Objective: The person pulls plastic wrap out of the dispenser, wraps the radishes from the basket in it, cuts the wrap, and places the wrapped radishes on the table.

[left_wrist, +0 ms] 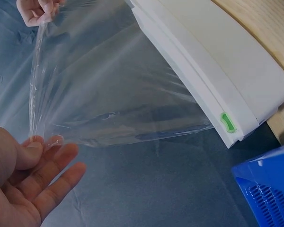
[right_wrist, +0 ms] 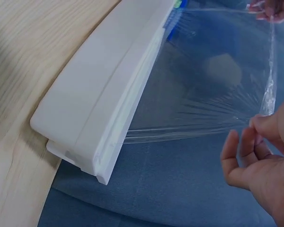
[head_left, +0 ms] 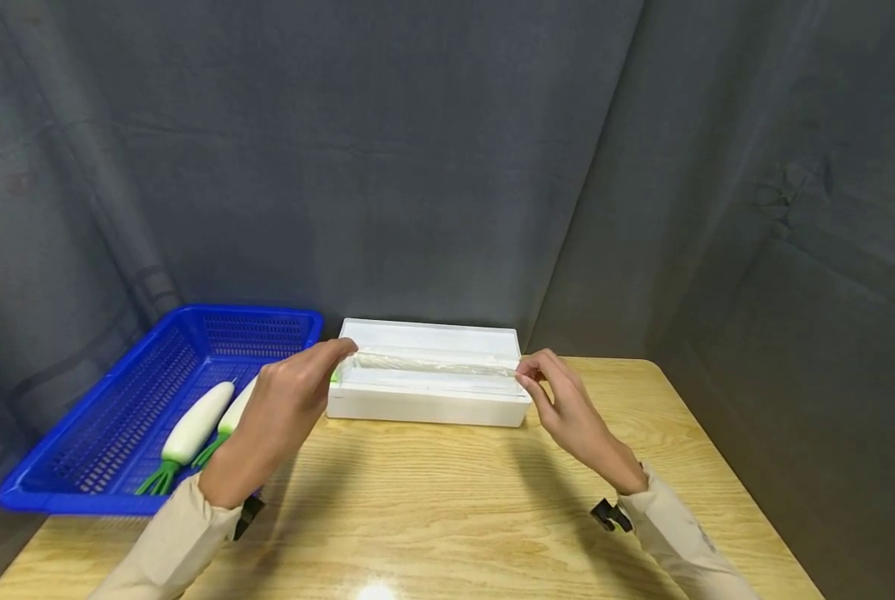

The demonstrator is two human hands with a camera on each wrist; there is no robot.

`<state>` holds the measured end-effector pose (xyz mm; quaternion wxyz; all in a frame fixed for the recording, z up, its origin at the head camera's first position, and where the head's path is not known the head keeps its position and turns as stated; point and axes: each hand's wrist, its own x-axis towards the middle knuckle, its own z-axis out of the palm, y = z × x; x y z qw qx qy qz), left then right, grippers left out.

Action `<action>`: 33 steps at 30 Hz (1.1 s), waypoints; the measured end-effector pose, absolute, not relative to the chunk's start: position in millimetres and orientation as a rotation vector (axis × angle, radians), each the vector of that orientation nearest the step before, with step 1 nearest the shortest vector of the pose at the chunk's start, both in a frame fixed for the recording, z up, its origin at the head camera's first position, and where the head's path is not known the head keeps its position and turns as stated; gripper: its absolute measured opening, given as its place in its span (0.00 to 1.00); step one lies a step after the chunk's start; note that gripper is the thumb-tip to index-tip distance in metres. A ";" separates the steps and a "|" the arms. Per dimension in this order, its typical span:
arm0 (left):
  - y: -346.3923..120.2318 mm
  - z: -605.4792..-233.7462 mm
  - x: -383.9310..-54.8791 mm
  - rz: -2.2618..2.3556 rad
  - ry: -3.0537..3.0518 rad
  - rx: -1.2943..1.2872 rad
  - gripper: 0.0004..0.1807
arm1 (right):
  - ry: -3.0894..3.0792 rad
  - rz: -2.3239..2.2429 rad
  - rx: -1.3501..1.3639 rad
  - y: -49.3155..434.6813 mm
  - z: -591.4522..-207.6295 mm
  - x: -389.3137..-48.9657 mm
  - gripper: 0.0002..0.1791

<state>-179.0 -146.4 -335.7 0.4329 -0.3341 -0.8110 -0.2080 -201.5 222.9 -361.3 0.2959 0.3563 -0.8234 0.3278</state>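
Note:
A clear sheet of cling film point(left_wrist: 118, 85) stretches out of a white cling film dispenser point(head_left: 428, 407) at the back of the table. My left hand point(head_left: 286, 412) pinches one corner of the film between thumb and forefinger, the other fingers loosely bent. At the opposite corner my right hand point(head_left: 567, 412) pinches the film in the same way. Between the hands the film's free edge is bunched into a crinkled strip. In the left wrist view a green slider point(left_wrist: 228, 122) shows at the dispenser's end.
To the left stands a blue plastic basket point(head_left: 95, 400), close to the dispenser. Inside it lie two white radishes point(head_left: 200, 421) with green tops, one partly behind my left arm. The wooden table point(head_left: 432, 508) reaches to a grey curtain point(head_left: 387, 167) behind.

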 end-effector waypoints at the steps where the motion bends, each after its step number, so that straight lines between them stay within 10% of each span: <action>1: -146.4 -335.8 -178.9 -0.519 -2.018 -0.833 0.21 | -2.211 0.871 0.939 222.5 -360.7 -200.8 0.08; 33: -152.4 -339.6 -177.2 -0.519 -1.967 -0.906 0.16 | -1.978 0.837 0.932 218.9 -354.5 -194.5 0.17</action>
